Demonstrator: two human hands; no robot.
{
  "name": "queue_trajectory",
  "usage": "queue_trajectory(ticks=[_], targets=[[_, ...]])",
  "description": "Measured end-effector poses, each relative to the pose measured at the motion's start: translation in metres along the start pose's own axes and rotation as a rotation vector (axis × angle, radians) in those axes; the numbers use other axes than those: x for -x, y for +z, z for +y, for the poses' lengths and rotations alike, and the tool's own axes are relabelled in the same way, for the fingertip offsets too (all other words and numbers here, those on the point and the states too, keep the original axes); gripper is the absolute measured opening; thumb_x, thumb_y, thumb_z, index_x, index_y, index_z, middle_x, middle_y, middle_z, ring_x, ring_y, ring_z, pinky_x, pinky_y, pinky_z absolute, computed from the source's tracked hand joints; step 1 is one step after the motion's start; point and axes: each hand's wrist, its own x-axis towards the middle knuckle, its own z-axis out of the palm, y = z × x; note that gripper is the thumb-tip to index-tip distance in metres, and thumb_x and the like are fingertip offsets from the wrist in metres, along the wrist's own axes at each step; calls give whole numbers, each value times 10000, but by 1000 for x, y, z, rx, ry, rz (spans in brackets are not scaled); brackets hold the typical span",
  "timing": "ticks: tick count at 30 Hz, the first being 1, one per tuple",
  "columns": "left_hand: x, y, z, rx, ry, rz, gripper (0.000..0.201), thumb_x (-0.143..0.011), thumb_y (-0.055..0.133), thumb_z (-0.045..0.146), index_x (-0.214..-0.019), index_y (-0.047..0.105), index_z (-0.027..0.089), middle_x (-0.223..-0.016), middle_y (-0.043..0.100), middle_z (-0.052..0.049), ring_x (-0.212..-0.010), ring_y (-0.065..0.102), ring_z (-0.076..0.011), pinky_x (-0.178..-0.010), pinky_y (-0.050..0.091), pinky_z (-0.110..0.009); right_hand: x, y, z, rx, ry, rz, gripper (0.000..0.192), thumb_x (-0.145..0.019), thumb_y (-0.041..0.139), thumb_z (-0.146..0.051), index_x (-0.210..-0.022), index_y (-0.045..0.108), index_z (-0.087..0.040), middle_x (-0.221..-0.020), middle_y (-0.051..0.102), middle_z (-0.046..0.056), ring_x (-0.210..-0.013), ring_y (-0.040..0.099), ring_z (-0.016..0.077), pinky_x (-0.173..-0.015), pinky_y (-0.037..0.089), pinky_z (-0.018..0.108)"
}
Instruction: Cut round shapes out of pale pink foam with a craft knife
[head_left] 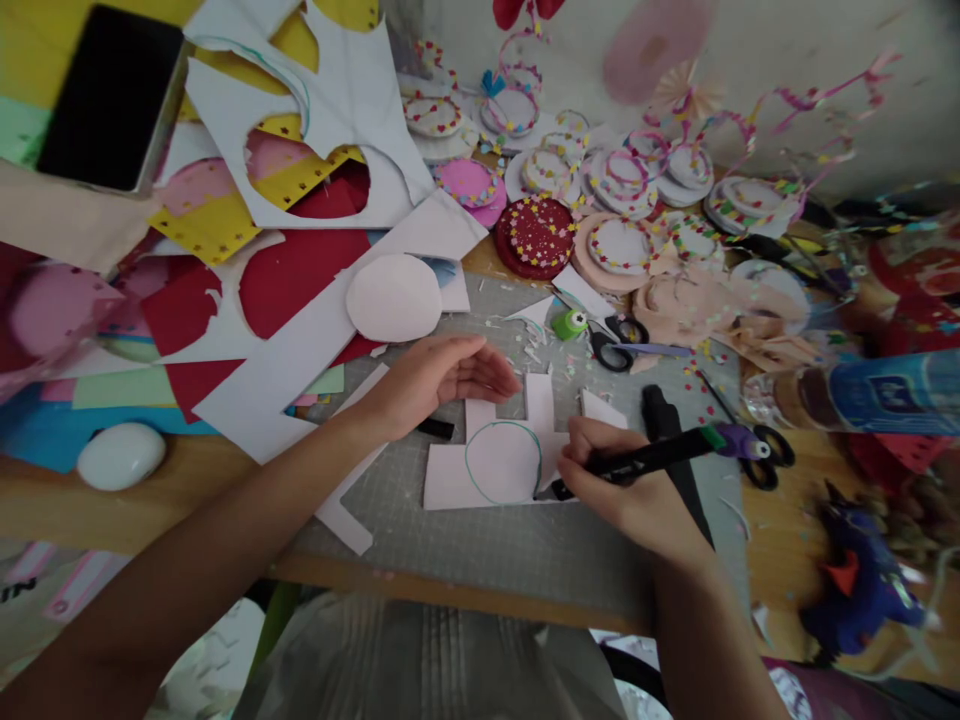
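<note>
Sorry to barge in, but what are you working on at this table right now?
The right hand holds a black marker pen with its tip at a pale pink paper piece, beside a green-outlined circle drawn on it. The left hand rests open just above the paper on the grey cutting mat.

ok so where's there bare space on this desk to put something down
Bare cutting mat lies along the near edge, below the pink sheet with the drawn circle, between the two forearms. A strip of bare wood sits right of the white egg-shaped object. The far side, with paper offcuts and decorated discs, is crowded.
</note>
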Motion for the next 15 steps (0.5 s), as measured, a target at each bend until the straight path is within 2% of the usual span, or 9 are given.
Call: queue_trajectory(ticks=[2, 6, 8, 12, 15], targets=[[1, 0, 1, 1, -2, 4, 375, -942, 453, 329, -817, 721, 99, -837, 748, -108, -825, 703, -195, -797, 549, -316, 0, 1, 0, -50, 11, -11, 284, -719, 619, -211, -555, 388, -210, -530, 363, -60, -509, 337, 95, -467, 253, 235], [4, 1, 2, 8, 3, 5, 349, -901, 512, 357, -814, 726, 95, -825, 741, -112, -816, 698, -207, -794, 548, -331, -2, 3, 5, -307, 58, 223, 323, -750, 677, -315, -572, 428, -212, -553, 402, -52, -502, 346, 98, -442, 246, 233], [6, 2, 4, 49, 35, -6, 335, -869, 543, 375, -810, 726, 101, -819, 736, -108, -801, 693, -208, -784, 547, -334, -5, 4, 8, -472, 99, 295, 329, -762, 683, -369, -604, 434, -222, -531, 370, -65, -452, 285, 89, -405, 194, 234], [10, 2, 11, 90, 179, 60, 315, -838, 555, 403, -771, 710, 137, -762, 702, -75, -759, 670, -196, -742, 539, -326, -10, 7, 9, -657, 74, 362, 326, -777, 692, -419, -704, 429, -241, -503, 288, -102, -398, 180, 69, -386, 128, 232], [19, 3, 22, -109, 329, 176, 289, -853, 553, 399, -754, 686, 163, -749, 663, -46, -727, 632, -176, -724, 519, -308, -14, 8, 11, -638, -14, 420, 352, -783, 689, -468, -747, 419, -246, -513, 292, -112, -384, 187, 63, -376, 132, 225]])
